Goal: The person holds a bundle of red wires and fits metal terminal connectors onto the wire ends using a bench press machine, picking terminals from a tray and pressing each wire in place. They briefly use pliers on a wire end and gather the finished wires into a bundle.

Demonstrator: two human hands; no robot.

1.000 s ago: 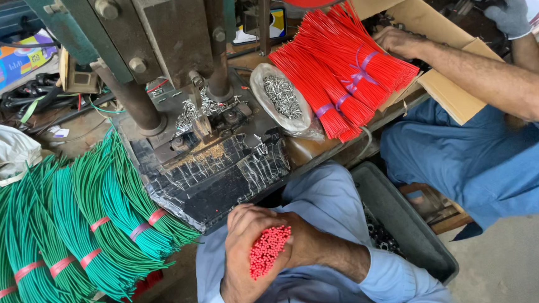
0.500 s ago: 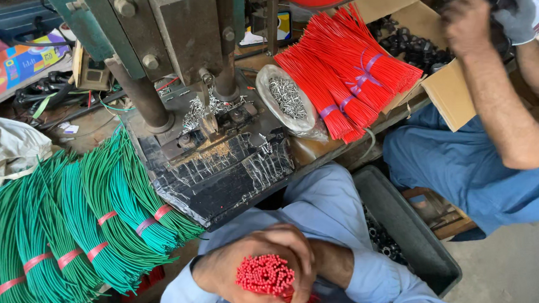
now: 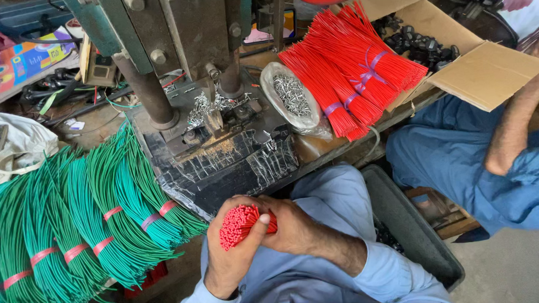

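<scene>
Both hands sit low over my lap, just below the front edge of the press bed (image 3: 220, 167). My left hand (image 3: 235, 250) wraps a small bundle of red wires (image 3: 239, 224) from below, thumb laid across the top; my right hand (image 3: 293, 225) closes over the far side of the same bundle, so both are clenched on it, cut ends facing up toward me. The ends look roughly flush, though a few at the near edge stand slightly proud. Risk 1: this bundle shows no tie that I can see, so any slackening of either hand would let strands slide out and drop onto my lap or into the dark bin (image 3: 411, 230) just beside my right knee. Risk 2: squeezing unevenly could splay the ends out of line. Risk 3: the green wire bundles (image 3: 87, 225) overhang the bench edge close to my left forearm; a careless elbow could drag them off. On the bench behind the press bed lie the tied red wire bundles (image 3: 352, 71) and a bag of small metal terminals (image 3: 292, 95), both well apart from my hands. A co-worker's arm (image 3: 517, 124) is at the right, near the cardboard box (image 3: 489, 69), not touching my work.
</scene>
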